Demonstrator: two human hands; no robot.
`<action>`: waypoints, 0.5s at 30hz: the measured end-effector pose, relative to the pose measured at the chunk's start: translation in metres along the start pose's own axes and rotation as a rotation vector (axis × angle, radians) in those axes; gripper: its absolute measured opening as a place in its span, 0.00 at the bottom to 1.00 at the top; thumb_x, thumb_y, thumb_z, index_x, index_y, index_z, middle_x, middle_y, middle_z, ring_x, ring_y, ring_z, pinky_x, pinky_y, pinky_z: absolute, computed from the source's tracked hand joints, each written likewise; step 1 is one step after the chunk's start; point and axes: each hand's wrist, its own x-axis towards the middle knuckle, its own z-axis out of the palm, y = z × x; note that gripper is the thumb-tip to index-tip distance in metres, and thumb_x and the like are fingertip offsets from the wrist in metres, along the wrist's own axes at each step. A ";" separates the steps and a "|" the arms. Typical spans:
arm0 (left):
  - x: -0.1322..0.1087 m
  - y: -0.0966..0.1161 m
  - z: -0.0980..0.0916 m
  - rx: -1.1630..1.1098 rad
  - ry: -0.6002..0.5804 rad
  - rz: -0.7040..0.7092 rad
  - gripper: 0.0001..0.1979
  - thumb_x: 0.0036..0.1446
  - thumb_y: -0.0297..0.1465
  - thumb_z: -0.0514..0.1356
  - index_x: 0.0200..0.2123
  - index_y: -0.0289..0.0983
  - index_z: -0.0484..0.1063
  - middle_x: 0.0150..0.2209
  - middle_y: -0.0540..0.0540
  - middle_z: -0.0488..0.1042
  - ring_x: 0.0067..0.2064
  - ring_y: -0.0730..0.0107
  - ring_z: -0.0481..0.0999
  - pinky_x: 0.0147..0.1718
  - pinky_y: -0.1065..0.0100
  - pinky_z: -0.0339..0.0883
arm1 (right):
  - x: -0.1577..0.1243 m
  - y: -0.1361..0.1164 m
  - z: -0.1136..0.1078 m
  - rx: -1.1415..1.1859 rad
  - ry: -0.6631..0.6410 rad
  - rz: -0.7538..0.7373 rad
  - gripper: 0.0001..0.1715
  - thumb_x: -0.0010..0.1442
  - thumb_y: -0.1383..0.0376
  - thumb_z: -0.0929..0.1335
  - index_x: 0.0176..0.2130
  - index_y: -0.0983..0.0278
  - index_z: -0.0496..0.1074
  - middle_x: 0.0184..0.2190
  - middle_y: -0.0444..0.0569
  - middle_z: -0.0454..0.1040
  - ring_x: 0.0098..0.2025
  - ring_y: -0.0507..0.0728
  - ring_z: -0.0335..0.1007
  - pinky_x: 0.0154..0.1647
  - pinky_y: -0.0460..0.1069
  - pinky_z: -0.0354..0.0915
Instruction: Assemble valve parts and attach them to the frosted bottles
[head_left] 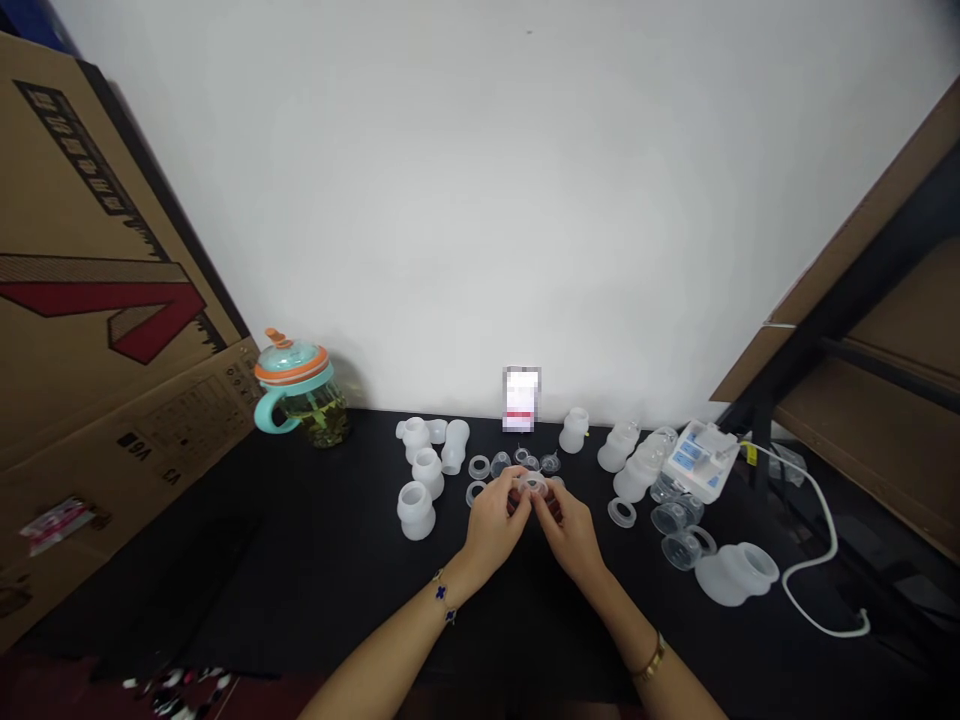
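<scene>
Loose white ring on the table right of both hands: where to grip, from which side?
Probably pinch the left and right outer edges of the white ring from above, reaching from the near side: it lies flat and low, with a translucent bottle just behind.

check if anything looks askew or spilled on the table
The white bottle beside the white cable looks tipped: its mouth faces right, whereas the front-left bottle stands upright. The slanted view may exaggerate that. No spill shows.
</scene>
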 end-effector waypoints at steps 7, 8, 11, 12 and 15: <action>0.001 0.000 -0.001 0.001 -0.007 -0.005 0.10 0.65 0.32 0.56 0.48 0.41 0.70 0.38 0.48 0.79 0.35 0.66 0.77 0.34 0.68 0.70 | 0.000 -0.001 0.000 -0.007 -0.001 0.002 0.16 0.69 0.54 0.62 0.42 0.61 0.73 0.29 0.45 0.76 0.28 0.55 0.71 0.28 0.47 0.62; 0.001 0.000 -0.001 0.000 -0.008 -0.009 0.10 0.65 0.32 0.56 0.48 0.41 0.70 0.38 0.48 0.79 0.35 0.66 0.77 0.34 0.68 0.70 | 0.000 0.000 0.000 -0.011 0.000 0.003 0.16 0.69 0.54 0.62 0.42 0.61 0.73 0.29 0.45 0.76 0.27 0.55 0.71 0.28 0.47 0.62; 0.001 0.001 -0.001 0.002 -0.013 -0.019 0.09 0.64 0.32 0.56 0.48 0.41 0.70 0.36 0.48 0.79 0.34 0.67 0.77 0.34 0.68 0.70 | 0.001 0.001 0.000 -0.015 0.005 0.003 0.16 0.69 0.54 0.62 0.42 0.61 0.73 0.29 0.45 0.76 0.27 0.54 0.71 0.28 0.47 0.62; 0.001 0.001 -0.001 0.004 -0.013 -0.020 0.09 0.64 0.32 0.56 0.48 0.41 0.70 0.36 0.49 0.79 0.34 0.67 0.77 0.34 0.68 0.70 | 0.001 0.001 0.000 -0.016 0.005 0.002 0.16 0.69 0.54 0.62 0.42 0.61 0.73 0.29 0.45 0.76 0.27 0.54 0.71 0.28 0.47 0.62; 0.001 0.002 -0.001 0.009 -0.009 -0.013 0.09 0.65 0.32 0.56 0.48 0.41 0.70 0.36 0.48 0.79 0.33 0.67 0.76 0.35 0.68 0.69 | 0.000 0.001 0.001 -0.021 0.006 0.000 0.17 0.69 0.54 0.62 0.42 0.62 0.74 0.29 0.46 0.77 0.27 0.55 0.71 0.28 0.47 0.62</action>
